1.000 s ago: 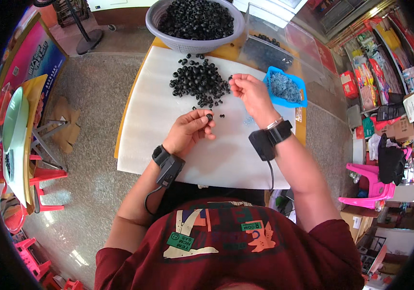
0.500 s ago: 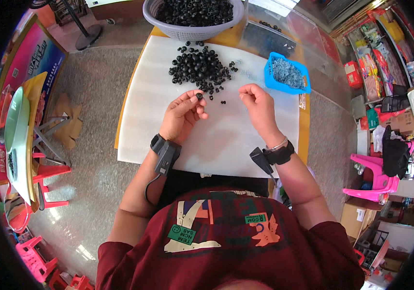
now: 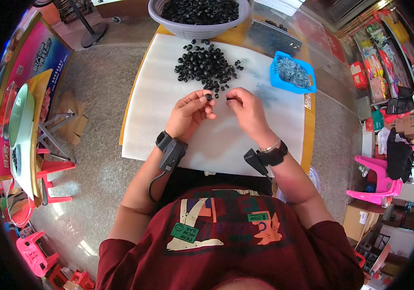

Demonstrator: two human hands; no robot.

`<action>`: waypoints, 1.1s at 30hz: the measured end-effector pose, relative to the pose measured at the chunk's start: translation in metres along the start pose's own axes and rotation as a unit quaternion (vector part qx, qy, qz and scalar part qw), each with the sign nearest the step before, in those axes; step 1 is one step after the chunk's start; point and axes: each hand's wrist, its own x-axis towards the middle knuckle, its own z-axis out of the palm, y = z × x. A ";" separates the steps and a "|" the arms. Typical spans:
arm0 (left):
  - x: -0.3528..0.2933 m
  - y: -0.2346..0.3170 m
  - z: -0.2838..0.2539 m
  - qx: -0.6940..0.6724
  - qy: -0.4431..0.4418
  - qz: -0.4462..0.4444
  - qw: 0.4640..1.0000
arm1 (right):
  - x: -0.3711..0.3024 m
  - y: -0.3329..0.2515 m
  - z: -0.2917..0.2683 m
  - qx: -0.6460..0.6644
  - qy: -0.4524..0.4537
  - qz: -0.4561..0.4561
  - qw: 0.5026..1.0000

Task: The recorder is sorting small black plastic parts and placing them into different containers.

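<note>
Now, in the head view, your two hands have come together over the middle of the white surface, where a second ago they worked apart: the right one was out near the blue tray and the left sat lower on the sheet. Your left hand holds a small black ring pinched between thumb and forefinger, its fingers closed on it and the piece raised just off the surface. Your right hand has drawn back from the tray and now faces the left, its fingertips pressed together on a tiny dark part that is too small to make out. The two pieces sit just beside each other, not yet touching as far as you can tell.

That reads as both parts being picked and the joining step being in hand. The loose pile of black rings lies just beyond your fingertips, and the grey basket of more rings stands at the far edge. The blue tray of small grey bits stays to your right, well apart from both hands now. Both wrists wear dark bands.
</note>
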 end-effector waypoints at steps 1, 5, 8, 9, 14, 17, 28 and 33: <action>-0.001 0.000 0.001 0.000 0.001 -0.002 1.000 | -0.001 -0.011 -0.004 0.050 -0.011 0.027 0.998; 0.000 -0.002 0.002 0.013 -0.013 -0.015 1.000 | -0.001 -0.039 -0.010 0.107 0.000 -0.013 0.994; -0.001 -0.001 0.003 0.022 -0.007 -0.019 1.000 | 0.001 -0.046 -0.009 0.102 -0.011 -0.041 0.994; -0.001 -0.001 0.003 0.025 -0.008 -0.020 0.999 | 0.000 -0.047 -0.008 0.103 -0.007 -0.044 0.994; 0.001 -0.002 0.002 0.020 -0.013 -0.027 0.999 | -0.002 -0.044 0.001 0.068 0.015 -0.086 0.994; 0.001 -0.003 -0.002 0.014 -0.021 -0.026 0.999 | -0.004 -0.049 0.002 0.097 0.004 -0.028 0.995; 0.002 -0.006 -0.004 0.020 -0.019 -0.028 0.999 | -0.008 -0.046 0.003 0.050 0.016 -0.069 0.996; 0.001 -0.002 0.000 0.023 -0.019 -0.030 0.999 | -0.010 -0.047 0.001 0.163 0.004 -0.009 0.987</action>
